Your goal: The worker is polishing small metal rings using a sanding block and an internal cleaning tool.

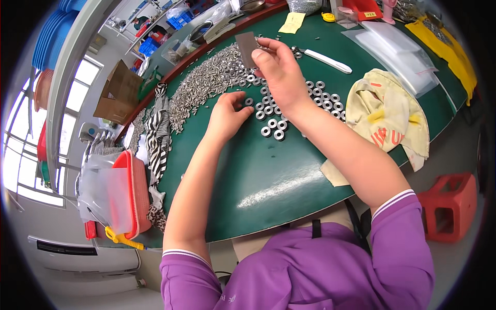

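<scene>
My right hand (pixel 281 77) is closed on a flat brown-grey rectangular plate (pixel 247 50), held up between thumb and fingers above the table. Below it, several metal rings (pixel 279 135) with dark rims and centre holes are spread out. My left hand (pixel 227 114) hovers low at the left side of these rings, thumb and forefinger curved and apart. One ring (pixel 248 102) sits right at its fingertips; I cannot tell whether they touch it. Beyond my left hand lies a wide heap of small silvery metal pins (pixel 206 77).
A white-handled tool (pixel 328 61) lies beyond the rings. To the right are a cream cloth (pixel 387 108) and clear plastic bags (pixel 395 49). A striped cloth (pixel 157 134) and a red basket (pixel 137 191) flank the green table's (pixel 268 181) left side. A red stool (pixel 449 206) stands at right.
</scene>
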Tool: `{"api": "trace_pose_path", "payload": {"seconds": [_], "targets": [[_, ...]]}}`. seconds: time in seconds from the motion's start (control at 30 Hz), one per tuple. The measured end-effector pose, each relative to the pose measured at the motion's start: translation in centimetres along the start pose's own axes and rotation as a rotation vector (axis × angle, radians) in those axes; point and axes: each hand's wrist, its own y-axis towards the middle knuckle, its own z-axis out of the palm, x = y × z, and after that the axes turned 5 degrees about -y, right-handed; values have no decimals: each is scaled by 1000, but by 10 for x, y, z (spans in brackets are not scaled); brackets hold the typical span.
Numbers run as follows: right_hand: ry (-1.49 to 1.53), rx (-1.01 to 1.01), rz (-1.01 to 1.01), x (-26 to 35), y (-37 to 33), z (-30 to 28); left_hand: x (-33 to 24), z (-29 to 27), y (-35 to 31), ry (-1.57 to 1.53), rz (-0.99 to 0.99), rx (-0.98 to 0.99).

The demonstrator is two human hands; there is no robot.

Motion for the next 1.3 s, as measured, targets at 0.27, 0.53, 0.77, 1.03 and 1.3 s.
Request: {"api": "trace_pose_path", "payload": {"seconds": [0.27, 0.53, 0.77, 1.03, 1.3], "targets": [[-74, 153, 49, -8, -17, 7, -11, -19, -42, -555, -75, -157], [-224, 408, 163, -8, -45, 20, -15, -49, -112, -1101, -268, -166], [-392, 540, 189, -4, -57, 27, 15, -56, -127, -1391, -311, -157], [-481, 533, 188, -6, -56, 24, 32, -54, -125, -1709, -338, 2], [-513, 569, 202, -6, -58, 23, 26, -51, -126, -1723, -320, -27]]}}
